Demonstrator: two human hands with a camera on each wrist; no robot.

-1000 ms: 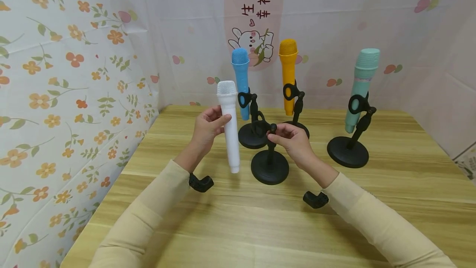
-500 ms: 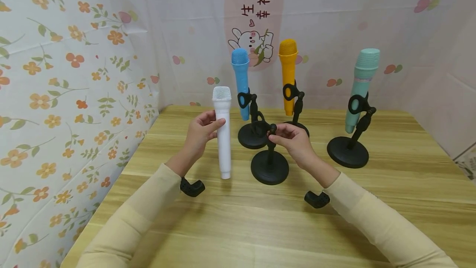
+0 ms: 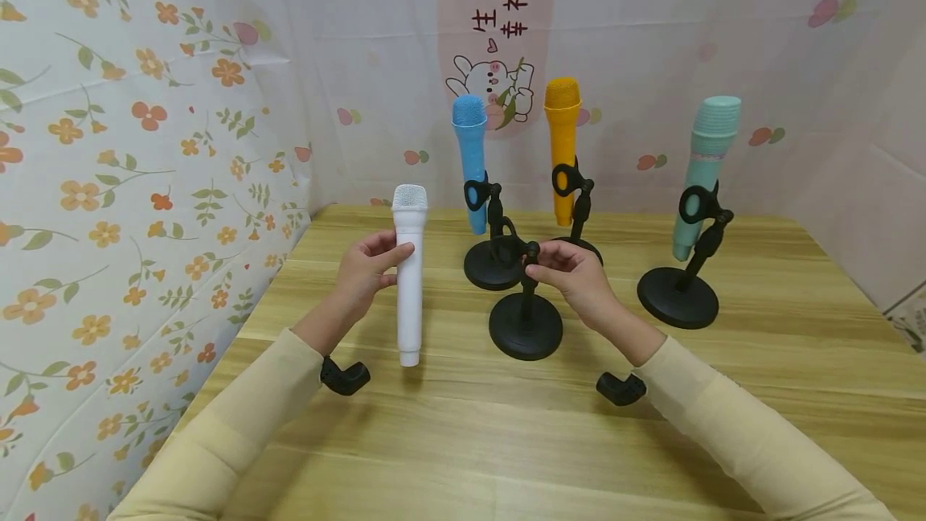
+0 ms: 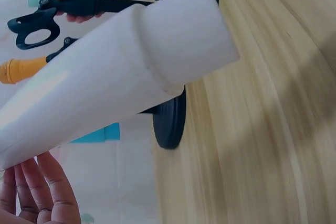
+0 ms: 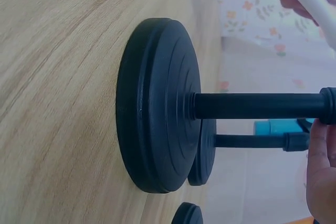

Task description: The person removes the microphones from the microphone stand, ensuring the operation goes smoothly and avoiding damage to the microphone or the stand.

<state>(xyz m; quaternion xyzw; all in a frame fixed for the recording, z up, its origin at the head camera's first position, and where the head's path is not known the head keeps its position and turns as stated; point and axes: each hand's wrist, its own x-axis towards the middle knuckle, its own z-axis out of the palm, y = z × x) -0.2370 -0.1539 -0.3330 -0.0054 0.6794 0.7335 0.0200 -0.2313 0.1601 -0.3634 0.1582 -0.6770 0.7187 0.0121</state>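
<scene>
A white microphone (image 3: 410, 288) stands nearly upright in my left hand (image 3: 364, 272), thumb across its front and fingers behind. In the left wrist view the lower end of the white microphone (image 4: 121, 61) fills the middle, with left-hand fingers (image 4: 44, 190) against its side. My right hand (image 3: 575, 273) pinches the upper post of a black microphone stand (image 3: 526, 326), just below its clip. That clip (image 3: 510, 248) holds nothing. The stand's round base (image 5: 163, 106) sits on the table in the right wrist view.
Behind, a blue microphone (image 3: 471, 153) and a yellow microphone (image 3: 563, 143) rest in the clips of black stands. A mint-green microphone (image 3: 705, 171) leans in its own stand at the right. The wooden table (image 3: 492, 432) ends at patterned cloth (image 3: 362, 71).
My left hand has carried the white microphone left and toward me, away from the front stand, and the microphone has become more upright. The right hand stays on the stand.
</scene>
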